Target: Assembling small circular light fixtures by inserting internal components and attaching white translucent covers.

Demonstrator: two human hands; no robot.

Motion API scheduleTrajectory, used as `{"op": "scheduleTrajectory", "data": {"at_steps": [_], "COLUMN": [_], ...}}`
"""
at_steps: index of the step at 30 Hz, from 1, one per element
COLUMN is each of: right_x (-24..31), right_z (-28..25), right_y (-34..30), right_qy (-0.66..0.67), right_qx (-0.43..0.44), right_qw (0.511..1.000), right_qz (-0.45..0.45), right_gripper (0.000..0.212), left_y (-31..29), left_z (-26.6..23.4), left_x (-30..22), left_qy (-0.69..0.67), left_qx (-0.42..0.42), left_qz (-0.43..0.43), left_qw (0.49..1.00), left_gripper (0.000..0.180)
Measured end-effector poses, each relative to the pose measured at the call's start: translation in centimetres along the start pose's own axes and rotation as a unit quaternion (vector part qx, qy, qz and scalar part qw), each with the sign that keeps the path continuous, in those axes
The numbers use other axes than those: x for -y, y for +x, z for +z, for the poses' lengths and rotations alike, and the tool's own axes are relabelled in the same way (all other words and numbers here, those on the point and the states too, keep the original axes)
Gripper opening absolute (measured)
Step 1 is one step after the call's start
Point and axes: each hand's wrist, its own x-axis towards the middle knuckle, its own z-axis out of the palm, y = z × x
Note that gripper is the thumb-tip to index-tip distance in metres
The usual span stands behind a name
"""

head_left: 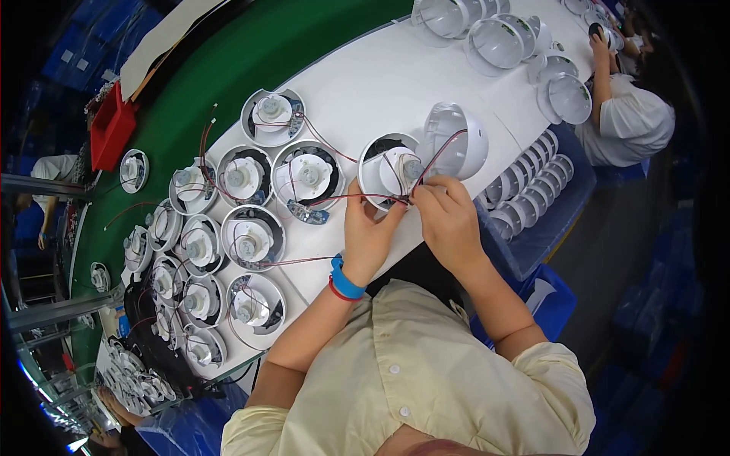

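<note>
In front of me on the white table, a round white housing (369, 182) lies open side up, with a black rim part and a silver motor-like cylinder inside. At its near edge my left hand (369, 235) pinches thin red and black wires (350, 195). My right hand (447, 216) has its fingers closed on the same wires, close to the left fingertips. The exact joint between the fingers is too small to make out. Another red wire (445, 152) arcs up over a white translucent cup-shaped shell (471, 140), which lies on its side touching the housing's right.
Several similar wired housings (247, 239) crowd the table to my left, beside a green belt (304, 34). More clear-fronted shells (494, 45) stand at the far right. A blue crate (532, 251) holds rows of white rings. A co-worker (627, 114) sits beyond; a red bin (112, 129) is far left.
</note>
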Motion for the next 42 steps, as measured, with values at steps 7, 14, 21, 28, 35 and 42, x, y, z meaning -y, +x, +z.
{"op": "scheduleTrajectory", "data": {"at_steps": [7,14,21,28,35,42], "right_x": [-0.5,-0.1,0.7,-2.9,-9.4,-12.2], "right_z": [0.6,3.0,-1.4,-8.0,-5.5,1.4], "right_y": [-0.6,-2.5,-1.6,0.7,1.9,5.3], "right_qy": [0.012,0.101,0.261,0.113,0.271,0.504], "right_qx": [0.021,-0.037,0.121,-0.012,0.136,0.08], "right_qw": [1.0,0.989,0.936,0.985,0.947,0.839], "right_qz": [0.012,0.102,0.205,0.131,0.105,0.19], "right_gripper": [0.014,0.013,0.013,0.06,0.094,0.115], "left_y": [0.5,0.8,0.6,-1.1,-0.6,1.6], "left_z": [-0.1,-1.2,-0.8,1.4,1.6,0.8], "left_x": [0.4,1.6,0.4,-1.1,-2.4,-1.9], "left_qy": [0.061,0.165,0.129,0.423,0.391,0.05], "left_qx": [0.012,-0.001,-0.036,0.014,0.034,0.002], "left_qz": [0.018,0.089,0.047,0.128,0.152,0.027], "left_qw": [0.998,0.982,0.99,0.897,0.907,0.998], "left_gripper": [0.059,0.052,0.051,0.06,0.057,0.046]}}
